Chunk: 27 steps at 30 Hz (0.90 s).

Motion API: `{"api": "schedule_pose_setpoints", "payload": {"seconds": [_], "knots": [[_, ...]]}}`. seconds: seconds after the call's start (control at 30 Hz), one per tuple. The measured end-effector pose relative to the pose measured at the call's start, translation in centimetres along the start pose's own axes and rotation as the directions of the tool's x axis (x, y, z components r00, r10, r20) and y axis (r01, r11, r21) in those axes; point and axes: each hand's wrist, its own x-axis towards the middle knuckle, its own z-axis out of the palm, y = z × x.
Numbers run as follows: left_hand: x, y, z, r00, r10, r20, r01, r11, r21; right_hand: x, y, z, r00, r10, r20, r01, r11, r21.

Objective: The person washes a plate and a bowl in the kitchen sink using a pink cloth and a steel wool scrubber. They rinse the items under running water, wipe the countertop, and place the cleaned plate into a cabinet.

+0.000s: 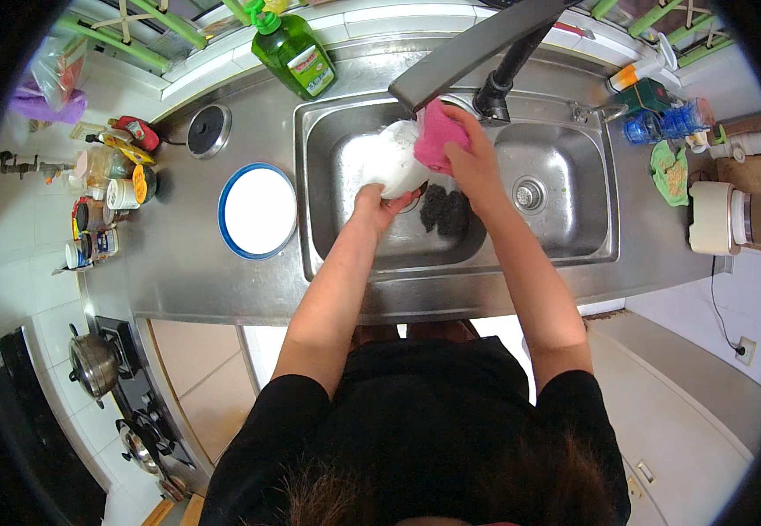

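Note:
Over the left basin of a stainless steel double sink (354, 255), my left hand (380, 204) grips the near edge of a white dish (390, 158), which is tilted. A pink cloth (441, 139) is bunched in my right hand (476, 158), at the right side of the dish and just below the faucet spout (459, 56). Whether the cloth touches the dish I cannot tell. Dark grey scouring pads or cloths (445, 210) lie on the basin floor below my hands. No running water can be made out.
A blue-rimmed white plate (224, 212) sits on the steel counter left of the sink. Behind it stand a green pump bottle (295, 59) and a round black-topped lid or device (209, 131). Jars (120, 194) line the left wall; a cream appliance (711, 217) stands far right.

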Motion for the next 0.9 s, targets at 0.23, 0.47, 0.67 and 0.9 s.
{"api": "schedule_pose_setpoints", "payload": {"seconds": [0.23,0.47,0.67,0.9], "knots": [[-4.3,-3.1,6.0,0.822,-0.077,0.564,0.233,0.950,-0.209,-6.7,3.0,2.5,0.853,-0.495,0.165,0.511,0.731,-0.453],[-8.0,-4.8,6.9,0.929,-0.093,0.359,0.096,0.995,0.012,-2.8,1.8,0.2,0.519,-0.674,0.526,0.807,0.183,-0.562],[-2.5,-3.2,-1.5,0.742,-0.323,0.588,0.255,0.946,0.198,2.9,1.1,1.3,0.970,-0.073,0.231,0.167,0.891,-0.421],[-8.1,-1.4,4.1,0.919,-0.229,0.320,0.175,0.966,0.189,1.8,3.6,-0.1,0.753,0.573,0.325,-0.658,0.634,0.407]]}}
